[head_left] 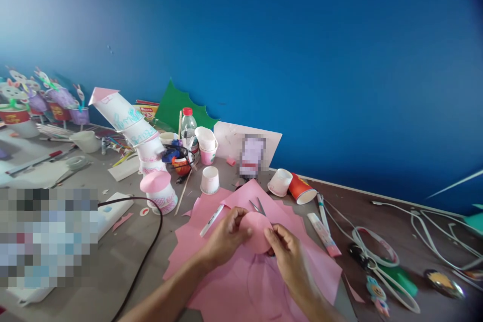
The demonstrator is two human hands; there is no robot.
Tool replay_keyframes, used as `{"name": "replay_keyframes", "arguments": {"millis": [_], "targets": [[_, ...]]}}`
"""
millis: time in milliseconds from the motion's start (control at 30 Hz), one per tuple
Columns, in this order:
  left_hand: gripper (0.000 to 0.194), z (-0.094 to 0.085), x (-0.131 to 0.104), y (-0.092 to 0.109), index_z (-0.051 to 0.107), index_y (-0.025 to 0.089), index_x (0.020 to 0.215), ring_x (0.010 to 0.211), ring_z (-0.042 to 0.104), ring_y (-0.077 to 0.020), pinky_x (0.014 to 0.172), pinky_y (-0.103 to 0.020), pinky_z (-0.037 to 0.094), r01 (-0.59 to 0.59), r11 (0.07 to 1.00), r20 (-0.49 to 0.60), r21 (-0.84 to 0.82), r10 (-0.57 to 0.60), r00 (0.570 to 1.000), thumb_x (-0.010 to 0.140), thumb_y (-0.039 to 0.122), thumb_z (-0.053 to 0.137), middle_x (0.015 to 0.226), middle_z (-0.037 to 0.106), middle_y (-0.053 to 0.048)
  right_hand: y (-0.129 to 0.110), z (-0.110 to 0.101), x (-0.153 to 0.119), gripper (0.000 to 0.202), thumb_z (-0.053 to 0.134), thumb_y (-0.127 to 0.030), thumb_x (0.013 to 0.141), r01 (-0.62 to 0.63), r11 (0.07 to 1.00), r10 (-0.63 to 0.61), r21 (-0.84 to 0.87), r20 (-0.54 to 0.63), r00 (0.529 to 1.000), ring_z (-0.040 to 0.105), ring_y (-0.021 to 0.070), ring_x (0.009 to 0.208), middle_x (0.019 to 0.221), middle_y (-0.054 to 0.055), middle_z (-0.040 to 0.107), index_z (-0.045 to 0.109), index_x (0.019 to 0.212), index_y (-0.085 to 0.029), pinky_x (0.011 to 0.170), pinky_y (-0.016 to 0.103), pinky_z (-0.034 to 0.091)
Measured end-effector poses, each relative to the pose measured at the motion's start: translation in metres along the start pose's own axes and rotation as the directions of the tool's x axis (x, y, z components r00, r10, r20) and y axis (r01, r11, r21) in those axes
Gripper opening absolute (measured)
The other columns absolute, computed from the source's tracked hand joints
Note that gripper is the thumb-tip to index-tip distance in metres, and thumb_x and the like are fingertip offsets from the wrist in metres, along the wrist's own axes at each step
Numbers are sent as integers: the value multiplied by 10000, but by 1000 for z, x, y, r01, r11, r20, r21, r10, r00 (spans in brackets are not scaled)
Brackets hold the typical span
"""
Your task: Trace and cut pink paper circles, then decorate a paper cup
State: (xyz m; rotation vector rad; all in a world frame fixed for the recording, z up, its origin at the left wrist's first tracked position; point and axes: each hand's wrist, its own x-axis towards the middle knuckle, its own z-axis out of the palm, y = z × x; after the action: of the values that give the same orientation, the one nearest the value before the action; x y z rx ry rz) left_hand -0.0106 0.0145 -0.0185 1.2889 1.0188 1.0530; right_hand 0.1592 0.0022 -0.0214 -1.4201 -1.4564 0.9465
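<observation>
A pink paper circle is held between my two hands, above pink paper sheets spread on the table. My left hand grips its left edge with thumb and fingers. On its right edge, my right hand pinches the paper. Scissors lie just behind the circle, blades showing and handles hidden. A white marker rests on the sheets left of my left hand. Curved lines are drawn on the sheet below the circle.
At the left stands a leaning tower of decorated paper cups, near a cup with a pink cone roof. Behind the sheets are a white cup and a red cup. A black cable curves at left; white cables lie at right.
</observation>
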Motion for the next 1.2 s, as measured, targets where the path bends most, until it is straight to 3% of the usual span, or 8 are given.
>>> {"name": "replay_keyframes", "arguments": {"millis": [267,400,500,600,733,867,1067,1200], "targets": [[93,-1,0,4,538,183,772,673,494,-128,643,-248,418,-87,971,-135,222,119,984,823,261,540,727,537,15,2,1,1,396,520,-506,812,-36,999,37,40,-21,999,301,120,526,553,-67,291,346,574,-243,485,250,258],[108,0,-1,3,584,186,797,738,554,-142,692,-250,446,-230,921,-66,313,263,963,877,220,520,789,600,-14,0,0,2,381,507,-485,828,-60,996,61,65,-15,998,285,115,519,558,-70,282,335,587,-245,475,246,259],[160,-2,-1,2,610,190,811,795,583,-150,738,-253,463,-377,846,19,376,400,916,924,207,499,833,634,-38,-1,0,3,391,510,-491,840,-1,1000,1,23,9,1000,306,119,531,557,-63,307,361,583,-236,488,246,272],[181,-2,0,2,628,193,835,808,600,-154,734,-249,478,-443,794,60,415,462,885,944,193,484,845,661,-50,-1,0,3,375,511,-479,856,69,998,-68,-1,33,997,349,127,544,560,-51,366,447,598,-214,504,243,309],[190,-3,1,1,635,193,826,805,615,-160,729,-256,494,-438,781,57,445,463,884,942,188,485,836,679,-53,-2,-1,1,324,531,-446,859,111,994,-111,0,26,993,431,139,560,586,-21,498,590,686,-179,520,236,382],[196,-3,1,2,644,196,818,795,629,-166,725,-274,503,-376,805,46,459,401,915,922,179,478,842,680,-53,-5,-2,-1,286,538,-387,860,143,989,-144,29,44,989,571,182,639,697,44,664,702,811,-158,587,255,479],[175,-1,-1,5,635,196,787,757,615,-159,702,-269,483,-297,835,15,463,328,945,892,179,496,812,654,-34,-8,-1,-2,266,562,-355,848,157,986,-160,60,53,986,618,198,643,690,52,691,747,832,-165,570,261,508],[151,1,-3,7,606,204,1000,721,596,-151,675,-258,469,-210,874,-59,439,262,963,872,180,529,766,638,8,-7,0,-3,262,579,-368,852,158,985,-162,65,63,985,611,184,634,704,50,697,756,832,-175,570,251,500]]}}
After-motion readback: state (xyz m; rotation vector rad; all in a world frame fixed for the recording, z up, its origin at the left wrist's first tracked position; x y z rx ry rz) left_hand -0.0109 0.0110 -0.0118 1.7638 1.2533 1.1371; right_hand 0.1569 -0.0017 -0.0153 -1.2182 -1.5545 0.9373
